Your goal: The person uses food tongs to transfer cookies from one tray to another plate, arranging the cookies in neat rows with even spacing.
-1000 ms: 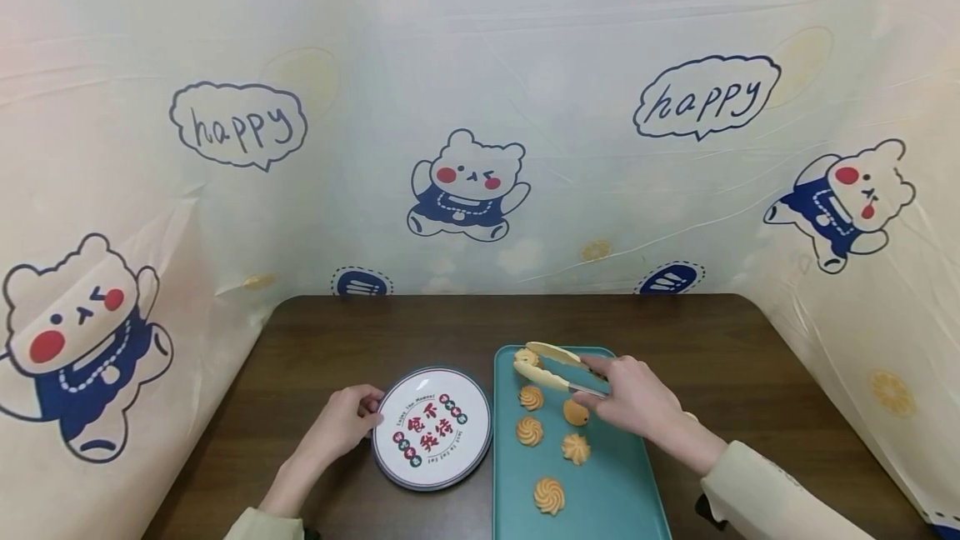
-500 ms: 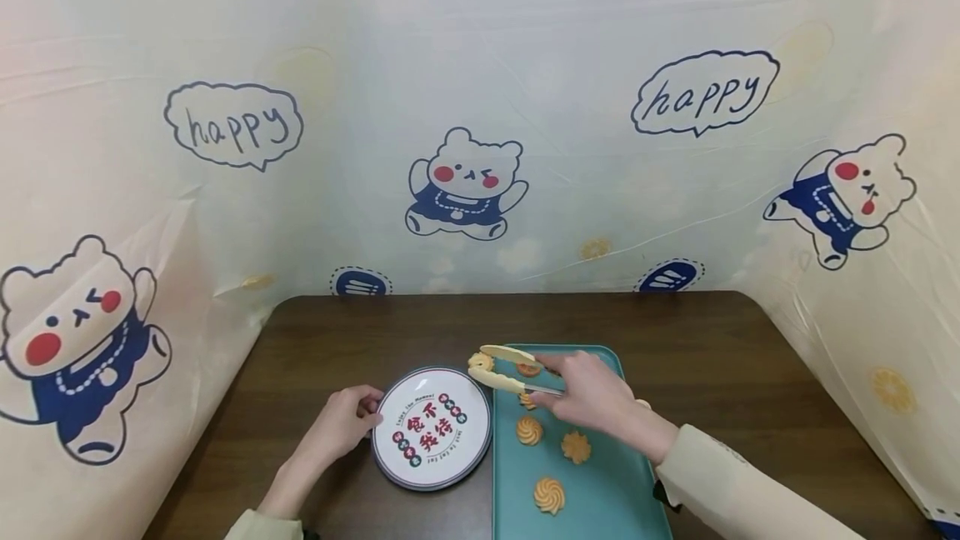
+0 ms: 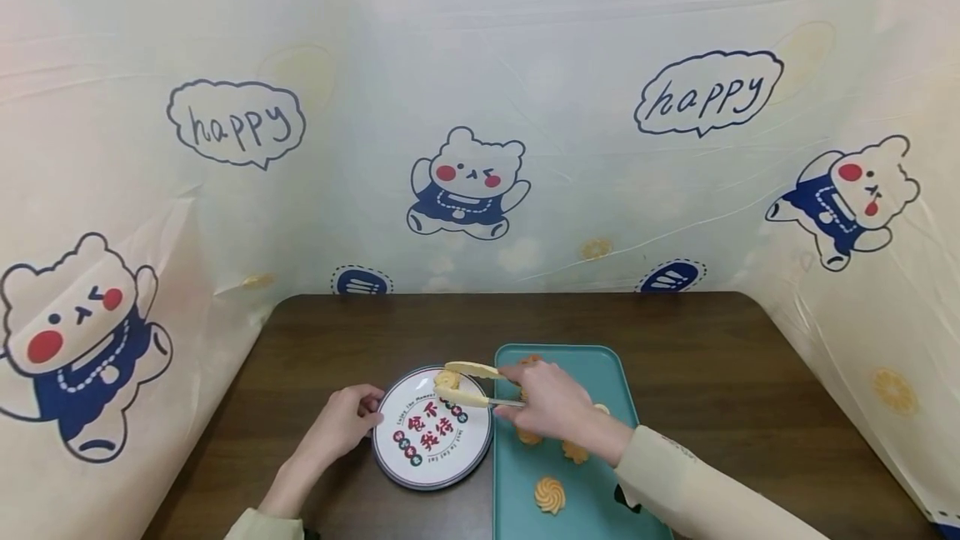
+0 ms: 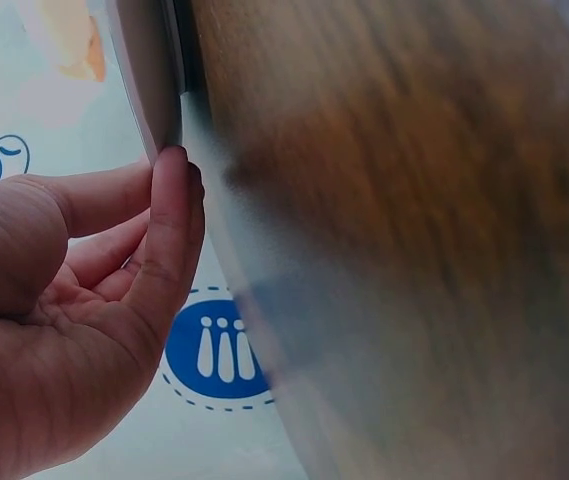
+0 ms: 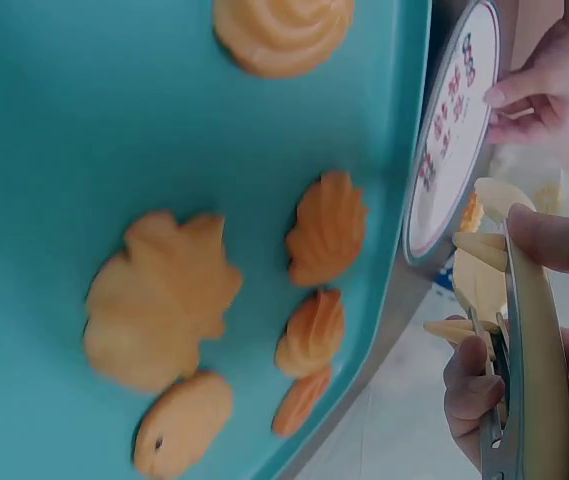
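My left hand [image 3: 341, 423] pinches the left rim of a round white plate [image 3: 431, 461] printed with red characters. In the left wrist view the plate's edge [image 4: 154, 90] sits between thumb and fingertips. Its rim looks doubled; I cannot tell if plates are stacked. My right hand [image 3: 555, 402] grips cream-coloured tongs [image 3: 467, 398] with metal arms. Between the tong tips is a piped cookie [image 3: 447, 380], over the far part of the plate; whether it touches the plate is unclear. Under the right arm lies a teal tray [image 3: 600, 515] with several cookies [image 5: 159, 300], some hidden by the hand.
The tray stands close to the plate's right side. One swirl cookie [image 3: 550, 495] lies toward the tray's near end. The dark wooden table [image 3: 675, 340] meets a pale curtain [image 3: 480, 65] printed with bears at its back and sides.
My right hand has carried the tongs and cookie left, from the tray's far left corner to over the plate. The left hand has stayed on the plate's rim.
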Demonstrator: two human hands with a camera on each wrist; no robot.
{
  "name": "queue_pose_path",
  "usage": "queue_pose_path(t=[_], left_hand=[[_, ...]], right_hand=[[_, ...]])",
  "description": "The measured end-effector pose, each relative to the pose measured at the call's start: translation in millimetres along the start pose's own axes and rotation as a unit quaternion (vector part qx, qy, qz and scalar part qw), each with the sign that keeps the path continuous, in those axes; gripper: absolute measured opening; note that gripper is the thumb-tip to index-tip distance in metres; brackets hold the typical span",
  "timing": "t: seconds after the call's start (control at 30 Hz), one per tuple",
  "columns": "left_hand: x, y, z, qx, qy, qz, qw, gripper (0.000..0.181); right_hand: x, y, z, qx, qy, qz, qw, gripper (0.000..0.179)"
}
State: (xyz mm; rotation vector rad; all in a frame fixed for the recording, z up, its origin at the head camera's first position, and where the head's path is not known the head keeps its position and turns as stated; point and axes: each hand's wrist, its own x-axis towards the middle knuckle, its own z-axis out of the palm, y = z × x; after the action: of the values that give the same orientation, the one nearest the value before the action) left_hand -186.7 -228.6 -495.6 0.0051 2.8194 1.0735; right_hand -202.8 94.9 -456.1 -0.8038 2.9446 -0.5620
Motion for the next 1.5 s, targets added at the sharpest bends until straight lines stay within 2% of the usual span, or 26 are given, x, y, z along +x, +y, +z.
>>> queue_pose_path(t=[0.27, 0.57, 0.93, 1.5], left_hand=[[0.4, 0.3, 0.7, 0.005, -0.002, -0.003, 1.0000, 0.028], [0.0, 1.4, -0.5, 0.006, -0.006, -0.007, 0.9999, 0.028], [0.3, 1.5, -0.5, 0.001, -0.008, -0.010, 0.9999, 0.029], [1.5, 1.3, -0.3, 0.010, -0.008, -0.014, 0.9998, 0.029]], right_hand=[[8.7, -16.0, 14.5, 0.005, -0.014, 0.002, 0.9999, 0.058], [17.7, -25.3, 25.1, -0.013, -0.009, -0.007, 0.9998, 0.058], [22.1, -30.9, 29.6, -0.004, -0.016, 0.004, 0.9999, 0.058], [22.1, -31.1, 31.0, -0.026, -0.011, 0.005, 0.9996, 0.063]])
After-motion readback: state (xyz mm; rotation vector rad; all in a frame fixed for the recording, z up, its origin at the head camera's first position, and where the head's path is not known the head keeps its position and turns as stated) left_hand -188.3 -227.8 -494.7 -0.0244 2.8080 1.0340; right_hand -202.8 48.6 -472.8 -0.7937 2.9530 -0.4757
